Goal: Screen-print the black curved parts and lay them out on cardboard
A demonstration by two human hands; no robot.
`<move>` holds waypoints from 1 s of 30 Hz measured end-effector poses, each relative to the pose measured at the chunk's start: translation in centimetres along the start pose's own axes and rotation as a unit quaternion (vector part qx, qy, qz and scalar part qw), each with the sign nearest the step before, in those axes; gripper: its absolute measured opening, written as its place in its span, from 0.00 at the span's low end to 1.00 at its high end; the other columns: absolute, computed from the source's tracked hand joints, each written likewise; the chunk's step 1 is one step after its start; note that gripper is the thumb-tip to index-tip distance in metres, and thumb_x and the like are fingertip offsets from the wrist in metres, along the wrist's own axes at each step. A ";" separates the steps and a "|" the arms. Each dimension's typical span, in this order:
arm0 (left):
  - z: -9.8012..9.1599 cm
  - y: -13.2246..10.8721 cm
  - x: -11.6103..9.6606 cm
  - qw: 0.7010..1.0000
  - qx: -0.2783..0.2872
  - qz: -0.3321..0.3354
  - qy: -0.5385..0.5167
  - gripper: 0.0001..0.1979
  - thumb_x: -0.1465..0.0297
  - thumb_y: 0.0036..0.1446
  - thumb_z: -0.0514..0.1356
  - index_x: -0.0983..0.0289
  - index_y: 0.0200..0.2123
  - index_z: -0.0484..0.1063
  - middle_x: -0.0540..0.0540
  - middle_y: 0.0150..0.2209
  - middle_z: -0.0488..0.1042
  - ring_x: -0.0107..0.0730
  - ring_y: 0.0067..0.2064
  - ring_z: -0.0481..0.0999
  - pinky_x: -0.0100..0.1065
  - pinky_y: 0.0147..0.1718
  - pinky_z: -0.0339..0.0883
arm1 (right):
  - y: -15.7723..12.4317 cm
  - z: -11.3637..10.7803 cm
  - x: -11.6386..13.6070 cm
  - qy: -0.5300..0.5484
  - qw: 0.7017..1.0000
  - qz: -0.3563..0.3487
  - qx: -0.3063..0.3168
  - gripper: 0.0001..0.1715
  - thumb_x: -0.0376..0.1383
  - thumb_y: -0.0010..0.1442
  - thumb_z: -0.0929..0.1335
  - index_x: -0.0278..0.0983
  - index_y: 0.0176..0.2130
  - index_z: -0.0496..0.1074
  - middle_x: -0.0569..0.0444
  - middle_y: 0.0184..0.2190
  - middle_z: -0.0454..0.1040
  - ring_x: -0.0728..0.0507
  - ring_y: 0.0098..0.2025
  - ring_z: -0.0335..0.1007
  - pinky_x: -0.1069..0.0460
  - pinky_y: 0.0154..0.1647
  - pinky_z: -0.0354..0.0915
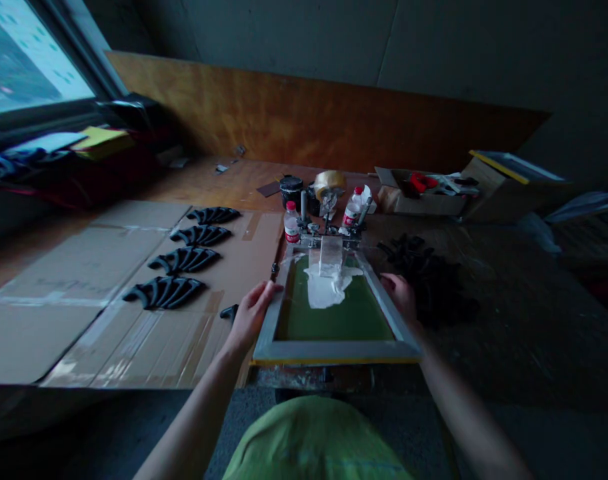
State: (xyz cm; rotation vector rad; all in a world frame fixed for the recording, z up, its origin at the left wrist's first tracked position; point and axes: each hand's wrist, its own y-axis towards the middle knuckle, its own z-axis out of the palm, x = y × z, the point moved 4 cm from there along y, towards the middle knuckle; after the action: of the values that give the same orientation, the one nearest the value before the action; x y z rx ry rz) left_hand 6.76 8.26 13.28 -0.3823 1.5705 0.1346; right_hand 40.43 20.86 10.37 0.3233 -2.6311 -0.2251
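Observation:
A screen-printing frame (271, 327) with green mesh lies before me, tilted up at its front. White ink (327, 291) is spread on the mesh, and a pale squeegee-like block (331, 252) stands in it. My left hand (251, 312) is closed, thumb and forefinger pinched at the frame's left edge. Just beyond its fingertips is a small dark piece (275, 269). A curved black part (229, 312) shows beside that hand; whether it is held is unclear. At the frame's right edge, my right hand (401, 298) has curled fingers; what they grip is hidden.
Rows of curved black parts (167, 293) lie on cardboard (109, 267) at left. A dark heap of parts (434, 280) sits at right. Behind the frame stand metal clamps (311, 230), bottles (291, 223), a black tub (291, 190) and a tape roll (330, 180). An open box (424, 203) is farther right.

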 end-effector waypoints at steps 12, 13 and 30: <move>0.4 0.5 11.9 0.995 0.050 -0.068 0.050 0.39 0.51 0.52 0.60 0.63 0.63 0.59 0.49 0.29 0.72 0.28 0.27 0.71 0.28 0.25 0.63 | 0.9 5.4 12.3 -0.082 0.963 -0.216 0.140 0.05 0.31 0.57 0.69 0.38 0.37 0.73 0.48 0.38 0.75 0.40 0.43 0.68 0.47 0.44 0.64; 0.3 0.6 12.1 0.995 0.053 -0.072 0.051 0.38 0.51 0.52 0.59 0.63 0.63 0.59 0.50 0.30 0.73 0.29 0.28 0.71 0.28 0.26 0.64 | -0.2 5.6 12.1 -0.089 0.957 -0.228 0.153 0.05 0.30 0.58 0.67 0.38 0.36 0.73 0.49 0.36 0.75 0.41 0.41 0.68 0.48 0.42 0.64; 0.4 0.9 12.6 0.994 0.053 -0.096 0.012 0.41 0.49 0.49 0.62 0.64 0.61 0.60 0.52 0.33 0.76 0.31 0.29 0.74 0.29 0.27 0.65 | -5.9 4.9 11.7 -0.060 0.913 -0.367 0.166 0.06 0.28 0.60 0.66 0.35 0.37 0.73 0.50 0.35 0.76 0.43 0.40 0.70 0.51 0.37 0.62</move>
State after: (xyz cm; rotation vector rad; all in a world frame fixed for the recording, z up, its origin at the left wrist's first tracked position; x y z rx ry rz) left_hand 6.95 7.28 0.72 -0.4505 1.5488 -0.1032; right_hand 29.10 12.59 9.95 1.4540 -2.5326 -0.0283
